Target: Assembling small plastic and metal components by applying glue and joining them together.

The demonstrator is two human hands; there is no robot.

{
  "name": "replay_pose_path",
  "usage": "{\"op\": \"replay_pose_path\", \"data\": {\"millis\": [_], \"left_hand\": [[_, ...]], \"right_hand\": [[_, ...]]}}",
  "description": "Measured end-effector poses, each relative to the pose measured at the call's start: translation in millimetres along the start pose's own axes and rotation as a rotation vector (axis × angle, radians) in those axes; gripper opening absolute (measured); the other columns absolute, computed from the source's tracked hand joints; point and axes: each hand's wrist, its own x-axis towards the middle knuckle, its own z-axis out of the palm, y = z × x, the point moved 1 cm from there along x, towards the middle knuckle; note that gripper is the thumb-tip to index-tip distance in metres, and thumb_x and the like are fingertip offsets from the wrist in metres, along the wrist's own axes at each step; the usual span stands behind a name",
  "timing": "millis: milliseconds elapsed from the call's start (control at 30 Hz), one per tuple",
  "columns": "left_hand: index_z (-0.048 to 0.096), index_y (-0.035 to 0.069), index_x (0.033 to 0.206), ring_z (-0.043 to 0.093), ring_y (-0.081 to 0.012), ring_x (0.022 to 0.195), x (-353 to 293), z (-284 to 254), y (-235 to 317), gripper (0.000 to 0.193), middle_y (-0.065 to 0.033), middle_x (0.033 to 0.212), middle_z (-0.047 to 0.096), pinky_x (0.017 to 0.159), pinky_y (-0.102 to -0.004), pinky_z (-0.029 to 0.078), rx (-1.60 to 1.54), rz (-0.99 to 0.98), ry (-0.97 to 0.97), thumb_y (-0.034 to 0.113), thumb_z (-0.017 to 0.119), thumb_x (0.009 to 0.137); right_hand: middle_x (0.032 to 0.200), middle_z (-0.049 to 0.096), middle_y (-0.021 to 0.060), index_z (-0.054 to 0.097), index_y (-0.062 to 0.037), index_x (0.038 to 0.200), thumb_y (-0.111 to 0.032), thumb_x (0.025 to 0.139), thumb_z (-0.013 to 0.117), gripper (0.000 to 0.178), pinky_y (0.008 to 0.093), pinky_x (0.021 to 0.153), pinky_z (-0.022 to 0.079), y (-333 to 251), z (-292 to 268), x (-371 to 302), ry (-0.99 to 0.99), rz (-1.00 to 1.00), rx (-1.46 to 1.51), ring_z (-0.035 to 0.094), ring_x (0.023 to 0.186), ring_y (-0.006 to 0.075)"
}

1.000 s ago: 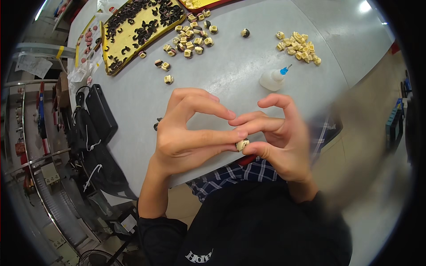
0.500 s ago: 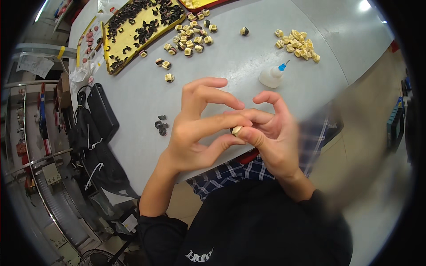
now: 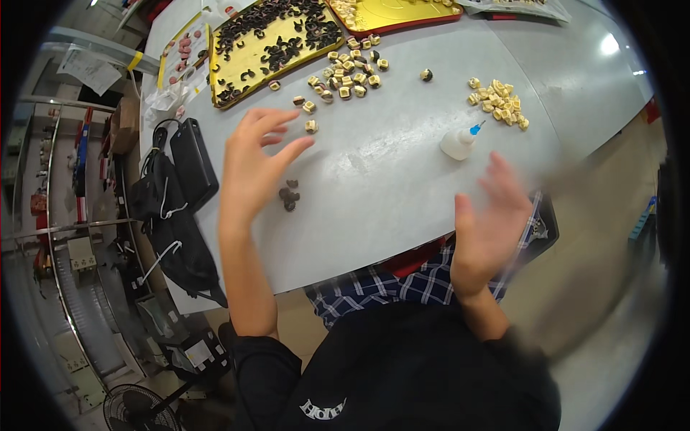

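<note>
My left hand hovers over the left part of the grey table, thumb and fingers apart, with nothing visible in it. Just beyond its thumb sits a single cream-and-dark small piece. Several loose dark curved pieces lie to the right of its wrist. Near the table's front edge, my right hand is raised with its thumb spread away from motion-blurred fingers; it appears to hold nothing. A small translucent bottle with a blue needle tip stands beyond it. Farther back are a cluster of cream-and-dark pieces and a pile of cream pieces.
A yellow tray of dark curved pieces lies at the back left, beside a gold red-edged tray. A black box and a black bag line the left edge. One cream-and-dark piece sits alone.
Both hands were together, pinching a small cream-and-dark piece. They have parted, left hand leftward and right hand rightward, and opened; where that piece went cannot be made out. The view has shifted slightly.
</note>
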Motion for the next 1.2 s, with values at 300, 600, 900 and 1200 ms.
{"op": "replay_pose_path", "data": {"millis": [300, 600, 900, 1200], "left_hand": [[0.062, 0.003, 0.087, 0.061, -0.0227, 0.076, -19, -21, 17, 0.020, -0.0109, 0.081, 0.060, 0.067, -0.0327, 0.048, 0.435, -0.173, -0.407, 0.006, 0.071, 0.069], [0.057, -0.002, 0.082, 0.063, -0.0188, 0.069, -25, -9, 13, 0.013, -0.0122, 0.084, 0.064, 0.065, -0.0277, 0.050, 0.383, -0.174, -0.351, 0.004, 0.067, 0.076], [0.058, -0.003, 0.086, 0.063, -0.0162, 0.088, -8, -19, 28, 0.013, -0.0189, 0.102, 0.063, 0.074, -0.0212, 0.051, -0.805, -0.281, -0.127, 0.010, 0.061, 0.086], [0.060, 0.000, 0.091, 0.059, -0.0141, 0.097, 3, -10, 13, 0.016, -0.0144, 0.106, 0.060, 0.082, -0.0159, 0.052, -1.453, -0.226, 0.227, 0.015, 0.062, 0.085]], "right_hand": [[0.125, 0.047, 0.0110, 0.041, -0.0016, 0.121, 0.000, 0.080, 0.062, 0.046, 0.0303, 0.090, 0.041, 20, 11, 30, -0.164, 0.093, -0.236, 0.051, 0.104, 0.0182], [0.113, 0.053, 0.0103, 0.046, -0.0008, 0.116, 0.001, 0.083, 0.057, 0.034, 0.0283, 0.088, 0.041, 25, 10, 25, -0.164, 0.085, -0.127, 0.052, 0.099, 0.0166], [0.109, 0.055, 0.0111, 0.045, 0.0010, 0.113, 0.002, 0.085, 0.055, 0.029, 0.0317, 0.090, 0.041, 24, 2, 26, -0.167, 0.293, 0.060, 0.053, 0.104, 0.0205], [0.113, 0.051, 0.0158, 0.036, 0.0029, 0.123, -0.006, 0.092, 0.047, 0.034, 0.0321, 0.094, 0.039, 31, 4, 26, -0.148, 0.266, 0.250, 0.052, 0.105, 0.0209]]}}
